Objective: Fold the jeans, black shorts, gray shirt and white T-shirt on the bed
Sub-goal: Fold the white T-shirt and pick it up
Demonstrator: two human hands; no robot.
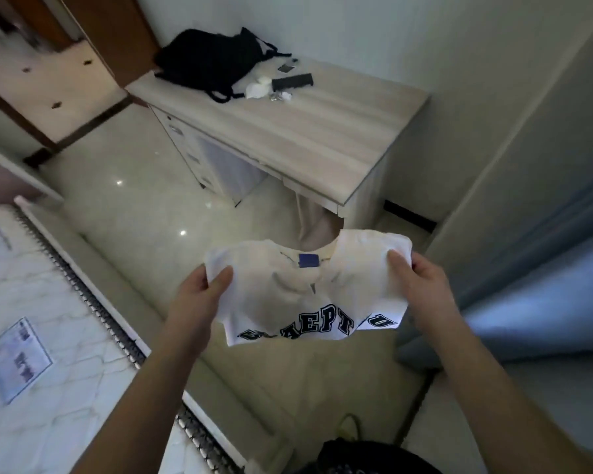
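Observation:
I hold the white T-shirt up in the air over the floor, spread between both hands. It has dark block letters across the chest and a blue neck label. My left hand pinches its left shoulder and my right hand pinches its right shoulder. The lower part of the shirt hangs out of sight behind the upper part. The bed, a bare white quilted mattress, lies at the left. The jeans, black shorts and gray shirt are not in view.
A light wooden desk stands ahead against the wall, with a black backpack, a dark remote-like object and small white items on it. A paper label lies on the mattress. Blue curtain hangs at right. Glossy tile floor between.

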